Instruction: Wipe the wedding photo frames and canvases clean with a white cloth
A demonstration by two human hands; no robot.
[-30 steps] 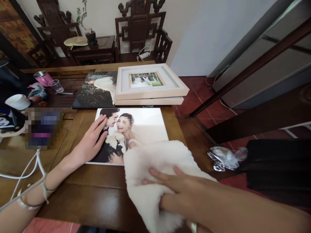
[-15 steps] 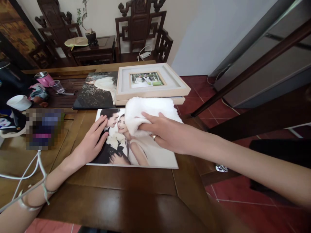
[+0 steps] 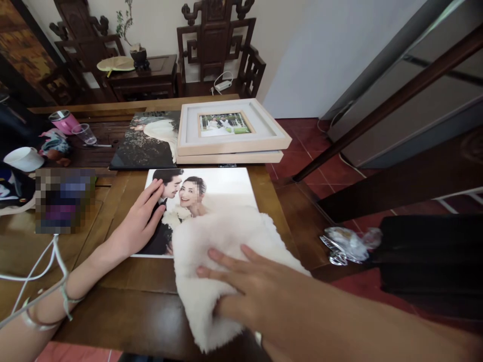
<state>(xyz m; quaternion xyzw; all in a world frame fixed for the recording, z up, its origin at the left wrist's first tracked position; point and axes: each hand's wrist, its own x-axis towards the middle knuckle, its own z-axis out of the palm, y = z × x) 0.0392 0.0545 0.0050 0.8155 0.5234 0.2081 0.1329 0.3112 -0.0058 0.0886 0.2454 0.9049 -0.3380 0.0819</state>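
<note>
A large wedding photo print (image 3: 222, 186) lies flat on the dark wooden table (image 3: 124, 306). My left hand (image 3: 139, 221) rests flat on the print's left edge, fingers spread, holding it down. My right hand (image 3: 241, 281) presses a fluffy white cloth (image 3: 211, 246) onto the near right part of the print; the cloth covers that corner and hangs over the print's near edge onto the table.
Behind the print are a dark photo print (image 3: 147, 141) and two stacked light wooden frames (image 3: 230, 136). A pink tumbler (image 3: 62, 120), a clear cup (image 3: 85, 133) and a white bowl (image 3: 24, 158) stand at the left. White cables (image 3: 37, 266) cross my left wrist. Crumpled foil (image 3: 347, 244) lies right.
My right hand swept the cloth from the near corner up to the print's far right, then back down to the near edge. My left hand stayed in place.
</note>
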